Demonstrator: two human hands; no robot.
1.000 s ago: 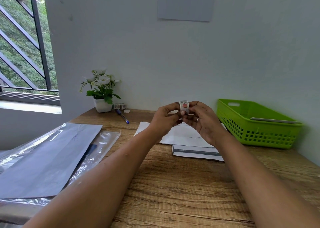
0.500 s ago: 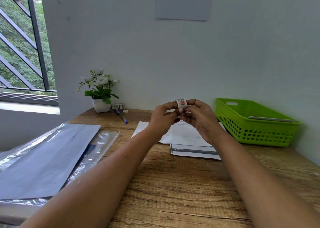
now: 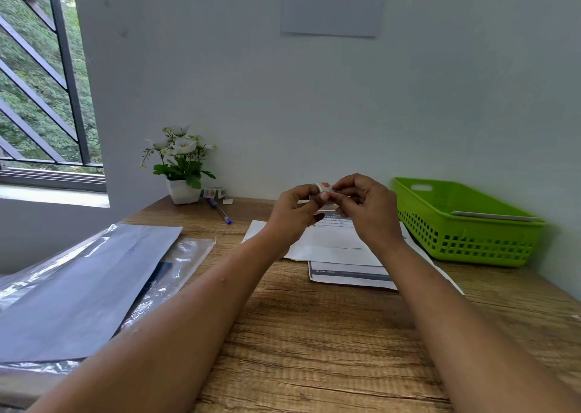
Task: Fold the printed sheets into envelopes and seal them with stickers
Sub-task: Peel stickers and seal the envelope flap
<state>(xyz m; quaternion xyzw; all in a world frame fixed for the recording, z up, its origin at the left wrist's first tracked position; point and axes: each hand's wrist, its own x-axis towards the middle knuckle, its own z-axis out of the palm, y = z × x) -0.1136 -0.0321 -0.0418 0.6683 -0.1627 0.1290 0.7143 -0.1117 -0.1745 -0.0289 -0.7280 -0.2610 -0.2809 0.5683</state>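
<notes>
Head view, wooden worktop (image 3: 314, 334) against a pale wall.

- Above the far middle of the worktop: small sticker roll (image 3: 323, 187), white with a red print, lifted clear of the surface.
- Left hand (image 3: 294, 214): thumb and curled fingers pinching the roll from the left side.
- Right hand (image 3: 367, 211): fingers curled, fingertips pinching at the right side of the same roll; too small to tell whether on a sticker or on its strip.
- Beneath both hands, flat on the worktop towards the far edge: printed sheets (image 3: 339, 249), overlapping, the nearest one with a dark printed band.
- At the far right corner: green basket (image 3: 465, 239), touching the wall, with a flat pale piece lying inside.
- At the far left corner: white pot of flowers (image 3: 182, 167); just beside it a second sticker roll (image 3: 215, 192) and a blue pen (image 3: 220, 213).
- Along the left edge: clear plastic sleeve (image 3: 185, 255) under a large grey sheet (image 3: 78, 287).
</notes>
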